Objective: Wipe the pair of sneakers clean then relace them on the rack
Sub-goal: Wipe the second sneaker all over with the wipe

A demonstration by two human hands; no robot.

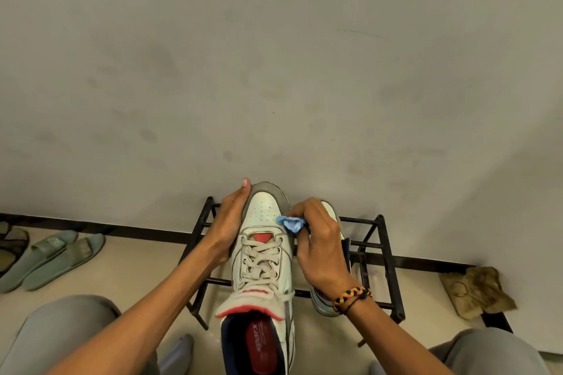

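Wall-side rack point(384, 234): sneaker point(262, 240) overhanging front edge.

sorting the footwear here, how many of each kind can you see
Sneakers: 2, one held, one on the rack
Green slides: 2
Dark sandal, cut off at the left edge: 1
Total: 5

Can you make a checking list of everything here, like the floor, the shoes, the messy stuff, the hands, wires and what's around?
Surface: black rack on a pale floor.
Job's things: laced white sneaker; second sneaker on the rack, mostly hidden; blue cloth.
Clutter: crumpled brown rag.
Grippers: left hand steadies the laced sneaker; right hand pinches the cloth against it.
Cables: nothing seen.
Surroundings: grey slides, stained wall.
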